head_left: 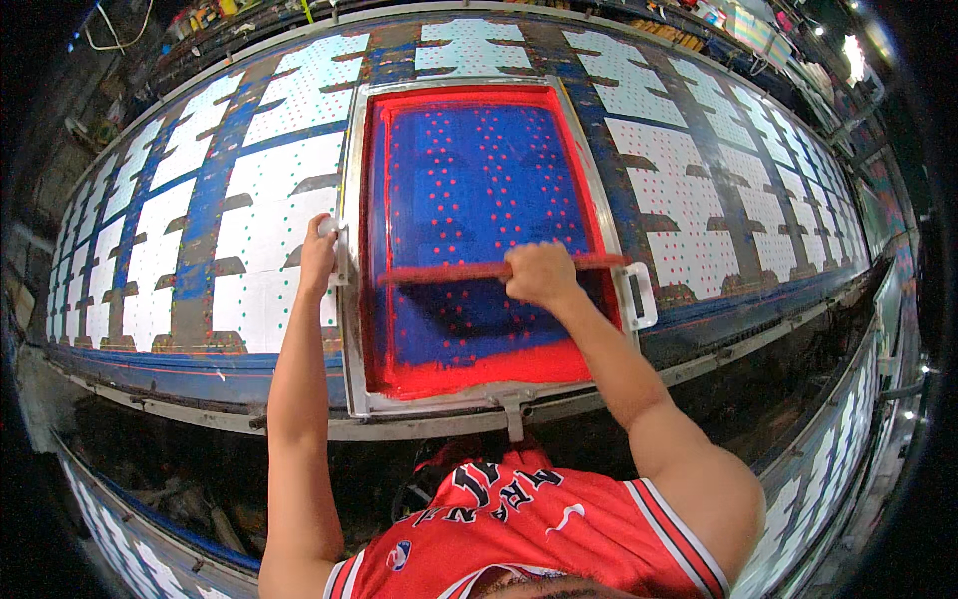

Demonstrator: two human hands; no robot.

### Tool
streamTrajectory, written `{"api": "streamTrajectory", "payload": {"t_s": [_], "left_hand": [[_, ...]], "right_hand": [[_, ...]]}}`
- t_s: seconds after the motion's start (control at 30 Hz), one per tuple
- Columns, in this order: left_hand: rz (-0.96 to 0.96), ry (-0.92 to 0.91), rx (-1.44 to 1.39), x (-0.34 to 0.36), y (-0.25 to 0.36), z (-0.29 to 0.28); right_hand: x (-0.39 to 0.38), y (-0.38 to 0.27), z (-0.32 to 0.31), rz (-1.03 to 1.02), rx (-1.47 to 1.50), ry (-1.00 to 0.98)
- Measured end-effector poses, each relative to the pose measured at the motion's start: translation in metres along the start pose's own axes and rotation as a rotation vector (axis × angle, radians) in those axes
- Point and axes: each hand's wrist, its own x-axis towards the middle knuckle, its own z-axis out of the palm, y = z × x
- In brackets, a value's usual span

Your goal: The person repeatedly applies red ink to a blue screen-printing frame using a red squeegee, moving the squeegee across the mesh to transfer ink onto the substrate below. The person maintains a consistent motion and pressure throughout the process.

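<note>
A screen printing frame (354, 210) lies on the long table in front of me, its blue mesh (469, 190) dotted with small red spots and bordered by red ink. My left hand (319, 262) is closed around the white handle (341, 252) on the frame's left side. Across the lower half of the mesh runs a long, red-coated squeegee (439, 272). My right hand (540, 274) grips it right of its middle, fingers wrapped over the top. A thick band of red ink (479, 369) lies along the mesh's near end.
White cut fabric panels (284, 185) with green dots cover the table to the left; panels (664, 190) with red dots lie to the right. A second white handle (643, 297) sticks out on the frame's right. A metal rail (230, 414) edges the table near me.
</note>
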Motion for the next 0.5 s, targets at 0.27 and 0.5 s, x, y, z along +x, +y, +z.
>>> {"api": "streamTrajectory", "payload": {"t_s": [0.27, 0.5], "left_hand": [[0.028, 0.030, 0.104, 0.004, -0.004, 0.002], [0.050, 0.055, 0.137, 0.010, -0.008, 0.002]], "right_hand": [[-0.148, -0.073, -0.005, 0.005, 0.046, -0.050], [-0.192, -0.084, -0.007, -0.039, 0.180, 0.042]]}}
